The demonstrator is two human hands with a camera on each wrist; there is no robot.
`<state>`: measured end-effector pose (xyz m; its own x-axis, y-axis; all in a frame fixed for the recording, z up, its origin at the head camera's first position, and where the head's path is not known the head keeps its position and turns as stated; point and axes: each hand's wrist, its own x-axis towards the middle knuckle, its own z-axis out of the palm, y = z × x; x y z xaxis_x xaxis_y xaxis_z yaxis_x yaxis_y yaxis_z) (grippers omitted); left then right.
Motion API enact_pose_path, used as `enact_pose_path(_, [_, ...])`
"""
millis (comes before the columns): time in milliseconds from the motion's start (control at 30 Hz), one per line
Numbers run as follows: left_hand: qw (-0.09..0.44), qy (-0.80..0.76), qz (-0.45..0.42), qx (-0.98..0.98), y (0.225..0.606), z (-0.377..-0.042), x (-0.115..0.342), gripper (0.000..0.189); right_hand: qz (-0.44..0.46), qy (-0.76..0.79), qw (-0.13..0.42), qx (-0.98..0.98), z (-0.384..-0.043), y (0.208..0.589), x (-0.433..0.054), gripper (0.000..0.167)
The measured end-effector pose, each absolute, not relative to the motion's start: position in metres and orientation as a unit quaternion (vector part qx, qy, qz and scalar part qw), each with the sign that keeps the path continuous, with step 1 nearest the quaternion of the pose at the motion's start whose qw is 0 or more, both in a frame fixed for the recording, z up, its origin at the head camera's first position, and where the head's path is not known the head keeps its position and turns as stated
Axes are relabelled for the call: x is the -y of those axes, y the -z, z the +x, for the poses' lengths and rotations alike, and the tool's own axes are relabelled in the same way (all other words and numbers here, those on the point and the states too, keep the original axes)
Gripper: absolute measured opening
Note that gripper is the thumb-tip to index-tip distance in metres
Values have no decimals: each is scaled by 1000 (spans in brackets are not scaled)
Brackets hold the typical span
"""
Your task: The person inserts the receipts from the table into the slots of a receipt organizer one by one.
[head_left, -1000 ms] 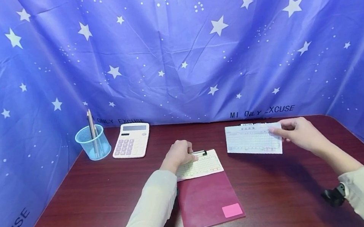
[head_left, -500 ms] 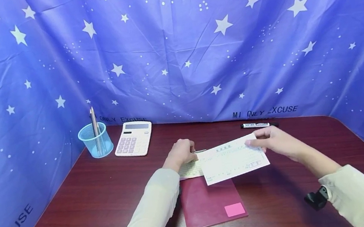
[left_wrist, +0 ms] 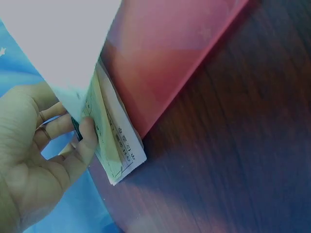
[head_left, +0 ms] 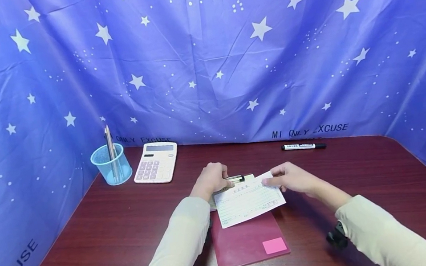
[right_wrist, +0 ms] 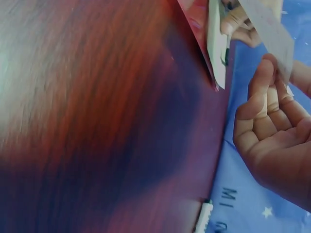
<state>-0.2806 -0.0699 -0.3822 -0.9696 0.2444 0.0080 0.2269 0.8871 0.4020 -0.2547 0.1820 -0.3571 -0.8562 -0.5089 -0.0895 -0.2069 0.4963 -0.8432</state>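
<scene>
A maroon clipboard (head_left: 247, 241) with a pink label lies on the table, a black clip (head_left: 237, 178) at its far edge. Pale yellow and white printed slips (left_wrist: 114, 141) lie under the clip. My left hand (head_left: 212, 180) grips the board's clip end, with its thumb against the slips in the left wrist view. My right hand (head_left: 293, 178) pinches a white printed form (head_left: 248, 202) by its upper right corner. The form is tilted over the board, covering most of the slips in the head view, and its far left corner comes close to my left fingers.
A blue mesh pen cup (head_left: 114, 166) with pencils and a white calculator (head_left: 156, 163) stand at the back left. At the back right lies a marker (head_left: 303, 146). A blue star-patterned curtain (head_left: 203, 62) encloses the table's back and sides.
My right hand has brought the white form leftward from the right side of the table to over the clipboard, uncovering the marker. My left hand stays at the clip.
</scene>
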Motion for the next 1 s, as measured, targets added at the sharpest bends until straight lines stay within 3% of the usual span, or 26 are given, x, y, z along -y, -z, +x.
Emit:
enact_pose_path(333, [20,-207,129,-970,381,-280,71,36,-171,428,138,-877,-260,373,-151,18])
enact_pose_path(500, [19,-210,133,-968,380,-281,71,38,-165,385,86,-904,-259,379,-142,16])
enact_pose_path(633, [20,-210,134,-968,381,-282,71,39,-177,329,31,-927,-257,380,-138,11])
enact_pose_path(833, [23,-204,132,-970,381,-283,71,38,-195,298,-13,-934,-253,378,-138,24])
enact_pose_path(1000, [25,-202,131,-970,381,-282,71,37,-264,277,-43,-923,-247,377,-139,16])
